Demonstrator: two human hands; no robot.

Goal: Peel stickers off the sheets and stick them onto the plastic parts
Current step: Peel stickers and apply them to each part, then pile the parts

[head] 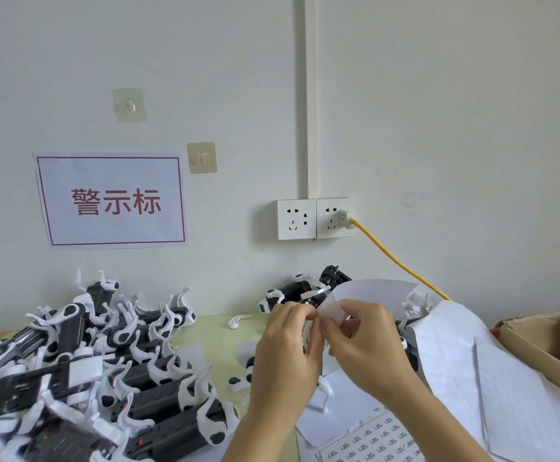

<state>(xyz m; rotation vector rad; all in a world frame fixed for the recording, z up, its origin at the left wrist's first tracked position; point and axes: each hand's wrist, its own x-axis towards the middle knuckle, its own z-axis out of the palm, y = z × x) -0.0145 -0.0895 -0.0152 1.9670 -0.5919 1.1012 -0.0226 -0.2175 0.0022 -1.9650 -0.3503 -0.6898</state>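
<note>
At lower centre our left hand (287, 348) and right hand (360, 345) meet, fingertips of both pinching a curled white sheet (333, 311). A plastic part (312, 331) seems to sit behind the left fingers, mostly hidden. We judge we are peeling a sticker; next we need a clean lift, then press it onto the part. More parts (82, 368) are heaped at lower left, and printed stickers (372, 441) lie at bottom centre.

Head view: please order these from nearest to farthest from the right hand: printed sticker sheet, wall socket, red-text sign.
From the right hand:
1. Printed sticker sheet, on the table just below it.
2. Wall socket, on the wall above it.
3. Red-text sign, far left on the wall.
</note>
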